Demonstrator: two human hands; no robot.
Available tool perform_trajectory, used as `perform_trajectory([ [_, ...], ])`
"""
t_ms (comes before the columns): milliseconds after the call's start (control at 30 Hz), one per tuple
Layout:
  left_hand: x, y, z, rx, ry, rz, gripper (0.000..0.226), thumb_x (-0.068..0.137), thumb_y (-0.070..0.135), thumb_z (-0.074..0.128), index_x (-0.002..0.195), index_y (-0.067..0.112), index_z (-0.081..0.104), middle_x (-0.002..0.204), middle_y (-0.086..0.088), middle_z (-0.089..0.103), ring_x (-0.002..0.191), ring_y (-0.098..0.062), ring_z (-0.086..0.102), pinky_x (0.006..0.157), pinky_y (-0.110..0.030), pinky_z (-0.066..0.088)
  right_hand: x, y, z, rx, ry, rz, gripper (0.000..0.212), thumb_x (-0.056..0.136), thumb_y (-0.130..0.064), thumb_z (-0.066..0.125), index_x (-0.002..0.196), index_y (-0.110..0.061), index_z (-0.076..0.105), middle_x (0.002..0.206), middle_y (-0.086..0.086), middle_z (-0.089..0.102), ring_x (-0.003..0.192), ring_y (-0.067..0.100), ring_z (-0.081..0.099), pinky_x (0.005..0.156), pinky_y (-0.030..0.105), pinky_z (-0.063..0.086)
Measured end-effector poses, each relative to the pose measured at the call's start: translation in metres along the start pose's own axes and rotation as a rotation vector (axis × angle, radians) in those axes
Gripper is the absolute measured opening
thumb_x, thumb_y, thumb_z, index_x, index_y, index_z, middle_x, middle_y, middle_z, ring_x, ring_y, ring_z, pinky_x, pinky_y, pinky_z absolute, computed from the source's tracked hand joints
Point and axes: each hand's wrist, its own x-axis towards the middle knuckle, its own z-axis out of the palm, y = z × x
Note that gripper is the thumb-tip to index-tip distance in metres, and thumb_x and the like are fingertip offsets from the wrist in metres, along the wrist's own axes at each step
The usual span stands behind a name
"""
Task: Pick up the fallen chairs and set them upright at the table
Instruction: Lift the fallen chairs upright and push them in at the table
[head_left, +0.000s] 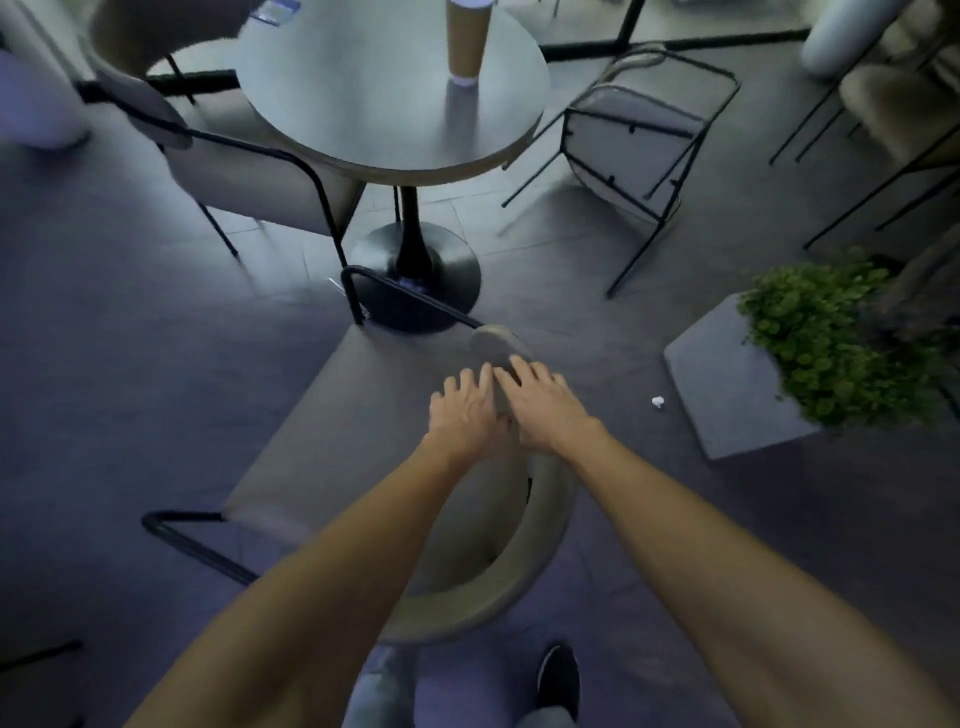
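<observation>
Now, near chair (332, 457): fallen, six o'clock of table (395, 88)
Hands: left hand (467, 410), right hand (545, 410) spread, perhaps touching its backrest
Handling: stiff, probably moderately heavy; grip backrest rim
Second chair (634, 140): toppled, three o'clock

Cut off at twelve o'clock: top of the brown cup (467, 47) on the round table (395, 98), also a clear item at the table's far edge, too cropped to identify. Cut off at eleven o'clock: back of an upright chair (156, 31). Hidden under the left hand (467, 410) and right hand (543, 408): part of the near chair (363, 441) backrest rim; grip impossible to judge. Blurred throughout, especially the forearms. Too small to identify: white scrap (658, 401) at three o'clock. Cropped at six o'clock: dark shoe (558, 680).
</observation>
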Motion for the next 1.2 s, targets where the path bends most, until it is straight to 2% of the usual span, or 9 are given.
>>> perform_trajectory([
  [100,-0.043,0.01,0.014,-0.025,0.026,-0.09,0.077,0.094,0.05,0.047,0.157,0.017,0.016,0.15,-0.012,0.036,0.135,-0.034,0.039,0.105,-0.049,0.037,-0.025,0.004,0.0,-0.129,-0.02,-0.11,0.085,0.092,-0.022,0.064,0.159,-0.018,0.012,0.164,0.014,0.011,0.145,0.038,0.025,0.113,0.05,0.031],
  [267,-0.11,0.031,0.059,-0.073,0.038,-0.251,0.075,0.094,0.06,0.04,0.153,0.016,0.027,0.145,-0.013,0.043,0.129,-0.035,0.045,0.102,-0.049,0.038,-0.069,0.004,0.02,-0.27,-0.047,-0.291,0.076,0.098,-0.017,0.053,0.16,-0.019,0.009,0.165,0.011,0.011,0.144,0.036,0.025,0.112,0.048,0.031],
  [400,-0.149,0.053,0.097,-0.086,-0.025,-0.32,0.078,0.092,0.067,0.036,0.152,0.018,0.029,0.145,-0.014,0.044,0.129,-0.036,0.046,0.102,-0.048,0.037,-0.098,0.006,0.047,-0.346,-0.151,-0.398,0.084,0.091,-0.02,0.061,0.159,-0.017,0.013,0.164,0.01,0.015,0.144,0.035,0.026,0.115,0.047,0.029],
  [533,-0.164,0.069,0.127,-0.091,-0.089,-0.355,0.074,0.092,0.068,0.035,0.148,0.02,0.035,0.144,-0.013,0.047,0.128,-0.036,0.048,0.101,-0.046,0.036,-0.105,0.009,0.073,-0.465,-0.22,-0.458,0.074,0.09,-0.03,0.062,0.154,-0.015,0.028,0.154,0.012,0.036,0.139,0.034,0.037,0.116,0.048,0.026],
  [667,-0.165,0.072,0.145,-0.051,-0.079,-0.357,0.052,0.093,0.052,0.05,0.135,0.022,0.042,0.134,-0.009,0.055,0.12,-0.035,0.054,0.095,-0.044,0.037,-0.1,0.014,0.092,-0.525,-0.131,-0.503,0.041,0.098,-0.021,0.046,0.139,-0.018,0.048,0.138,0.008,0.055,0.131,0.032,0.046,0.115,0.046,0.024],
  [800,-0.163,0.068,0.15,-0.021,-0.089,-0.364,0.051,0.088,0.028,0.068,0.132,0.024,0.042,0.129,-0.006,0.059,0.118,-0.033,0.057,0.095,-0.043,0.038,-0.089,0.017,0.103,-0.521,-0.076,-0.504,0.036,0.097,-0.02,0.044,0.131,-0.024,0.056,0.13,0.002,0.063,0.125,0.029,0.051,0.111,0.046,0.026],
  [933,-0.164,0.073,0.155,-0.002,-0.048,-0.382,0.052,0.087,0.024,0.068,0.132,0.027,0.042,0.127,-0.003,0.061,0.116,-0.032,0.058,0.095,-0.044,0.036,-0.088,0.019,0.112,-0.498,-0.013,-0.507,0.03,0.097,-0.026,0.048,0.124,-0.025,0.061,0.122,0.001,0.068,0.118,0.027,0.057,0.107,0.043,0.028],
  [1067,-0.169,0.072,0.154,0.014,-0.021,-0.354,0.05,0.086,0.019,0.064,0.131,0.029,0.044,0.124,-0.002,0.062,0.113,-0.031,0.06,0.095,-0.046,0.035,-0.093,0.016,0.11,-0.465,-0.036,-0.456,0.033,0.09,-0.038,0.062,0.122,-0.028,0.063,0.119,0.001,0.07,0.116,0.026,0.059,0.106,0.042,0.029],
  [1200,-0.176,0.07,0.151,0.043,-0.026,-0.317,0.051,0.084,0.011,0.055,0.131,0.031,0.047,0.121,-0.002,0.064,0.111,-0.031,0.061,0.095,-0.048,0.033,-0.104,0.012,0.115,-0.381,-0.065,-0.363,0.03,0.089,-0.036,0.064,0.118,-0.029,0.066,0.117,0.0,0.07,0.115,0.025,0.061,0.104,0.04,0.03],
])
